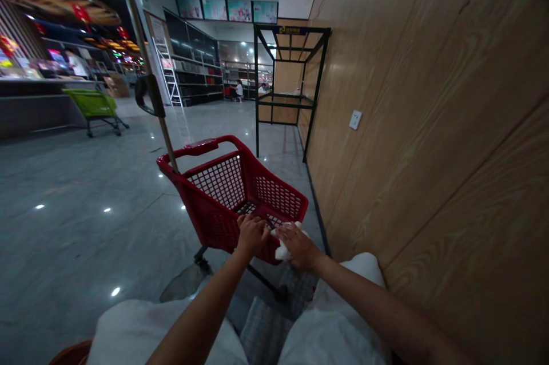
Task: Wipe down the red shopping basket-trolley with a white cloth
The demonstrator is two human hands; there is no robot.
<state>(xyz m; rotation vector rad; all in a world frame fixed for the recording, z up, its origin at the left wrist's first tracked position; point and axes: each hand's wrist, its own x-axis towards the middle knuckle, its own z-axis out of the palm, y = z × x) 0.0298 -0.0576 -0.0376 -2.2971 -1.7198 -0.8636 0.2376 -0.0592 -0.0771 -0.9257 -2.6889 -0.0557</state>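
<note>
A red plastic shopping cart (pixel 206 182) with latticed sides stands right in front of my knees. My left hand (pixel 253 234) is closed over the cart's near rim. Beside it, my right hand (pixel 295 244) presses a crumpled white cloth (pixel 283 252) against the same rim, near the cart's right corner. The palm side of both hands is hidden. A metal pole (pixel 139 33) with a black bracket rises from the left end of the cart's handle.
A wood-panelled wall (pixel 412 113) with a socket runs close along my right. Ahead stands a dark metal frame (pixel 257 90). A green cart (pixel 92 103) is by a counter at left. A stepladder (pixel 171 76) leans near shelves, and people are in the distance.
</note>
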